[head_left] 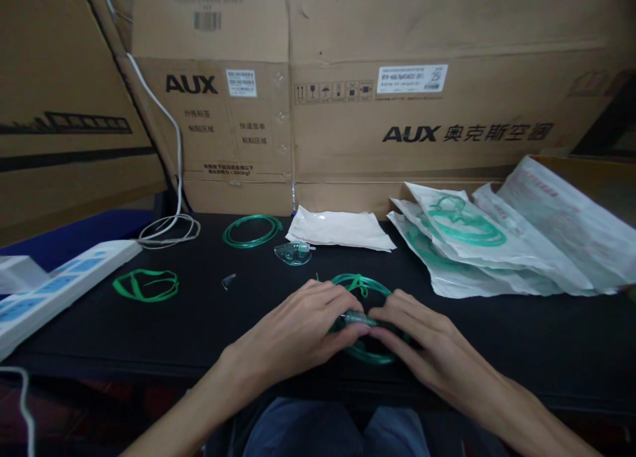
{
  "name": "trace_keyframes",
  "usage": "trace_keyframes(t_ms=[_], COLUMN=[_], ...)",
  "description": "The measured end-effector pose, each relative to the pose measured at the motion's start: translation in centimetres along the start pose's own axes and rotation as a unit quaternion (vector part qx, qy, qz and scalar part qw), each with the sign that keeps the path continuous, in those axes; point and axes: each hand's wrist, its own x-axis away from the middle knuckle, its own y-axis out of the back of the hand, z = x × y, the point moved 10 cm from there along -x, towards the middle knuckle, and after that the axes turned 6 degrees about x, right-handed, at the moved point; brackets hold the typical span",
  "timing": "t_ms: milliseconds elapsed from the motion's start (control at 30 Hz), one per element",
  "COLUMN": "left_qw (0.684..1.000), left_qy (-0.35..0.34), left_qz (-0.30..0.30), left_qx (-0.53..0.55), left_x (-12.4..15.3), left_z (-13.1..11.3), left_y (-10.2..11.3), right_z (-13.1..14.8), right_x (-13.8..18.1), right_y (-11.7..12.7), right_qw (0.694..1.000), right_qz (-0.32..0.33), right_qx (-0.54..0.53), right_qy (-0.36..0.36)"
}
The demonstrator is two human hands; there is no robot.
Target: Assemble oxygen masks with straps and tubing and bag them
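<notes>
Near the front edge of the black table, my left hand (311,318) pinches a clear cylindrical connector (354,316) between thumb and fingers. My right hand (422,334) grips the green tubing (371,359) at its end, right against the connector; whether the end sits inside it I cannot tell. The rest of this tubing lies coiled below both hands, partly covered by them, with a bright green tie (356,283) around its far side. Just beyond the left hand lies a clear mask (293,253).
A second green coil (228,237) and a white packet (340,229) lie farther back. At left are a green elastic strap (169,293), a small clear piece (228,282) and a power strip (74,271). Packaged tubing pouches (467,232) pile up at right. Cardboard (338,159) walls the back.
</notes>
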Motion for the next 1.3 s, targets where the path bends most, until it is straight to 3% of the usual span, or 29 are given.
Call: trace_keyframes(t_ms=[167,400,533,667,800,867,1000,1133,1200,1300], left_qw=[0.999,0.976,0.960,0.983,0.988,0.985,0.988,0.976,0.977,0.989], left_qy=[-0.037,-0.156,-0.184,-0.124,-0.042,-0.016,-0.011,0.007,0.004,0.002], left_qz=[0.010,-0.054,-0.066,-0.060,-0.138,-0.156,-0.143,-0.187,-0.175,-0.109], left_qx=[-0.026,-0.141,-0.202,-0.125,-0.060,-0.066,-0.065,-0.110,-0.119,-0.102], left_x=[-0.3,0.3,0.7,1.0,3.2,4.3,5.6,7.2,7.7,7.7], left_z=[-0.5,-1.8,-2.4,-0.8,1.7,2.3,1.8,1.7,1.7,1.9], left_y=[0.0,0.4,0.2,1.5,5.3,6.3,6.2,7.6,7.6,6.2], right_z=[0.3,-0.1,0.1,0.5,0.0,-0.4,-0.5,0.0,0.3,0.3], right_x=[0.1,-0.3,-1.0,-1.0,-0.3,-0.2,-0.2,0.4,0.9,1.4], right_y=[0.1,-0.4,-0.6,0.2,1.6,1.3,-0.3,-0.9,-1.2,-1.7], right_qw=[0.999,1.000,0.999,0.999,0.994,0.996,0.998,0.996,0.994,0.994], right_qz=[-0.020,-0.001,0.017,-0.025,-0.084,-0.067,0.007,0.047,0.063,0.073], right_qx=[0.018,-0.004,-0.039,-0.005,0.048,0.057,0.067,0.077,0.092,0.085], right_qy=[0.027,0.014,0.006,0.034,0.042,0.029,0.006,0.007,0.014,0.005])
